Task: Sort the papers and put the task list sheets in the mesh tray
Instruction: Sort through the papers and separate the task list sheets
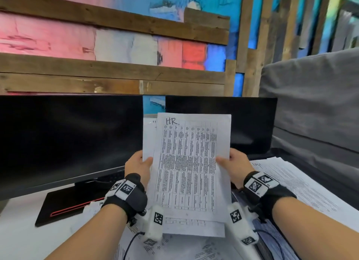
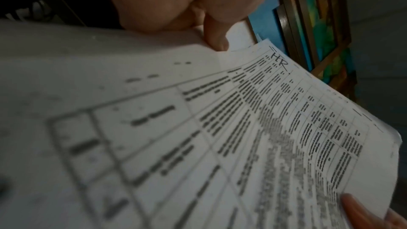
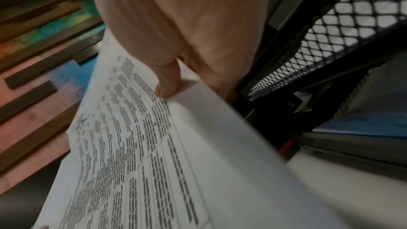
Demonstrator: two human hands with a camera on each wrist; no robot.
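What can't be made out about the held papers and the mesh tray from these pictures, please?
- HR sheet: table print too small in the head view, blurred in both wrist views.
- Sheet behind: mostly covered by the HR sheet.
- Mesh tray: cut off by the right wrist view's edge; contents unclear.
- Left hand, right hand: fingers hidden behind paper.

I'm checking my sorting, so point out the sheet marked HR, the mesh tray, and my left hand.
HR sheet (image 1: 191, 162), head view, middle of its printed table.
Mesh tray (image 3: 330, 44), right wrist view, its black mesh wall.
Left hand (image 1: 138, 167), head view, back of the hand.

Matt paper sheet (image 1: 191, 162); black metal mesh tray (image 3: 326, 41); rough wood planks (image 1: 116, 65).
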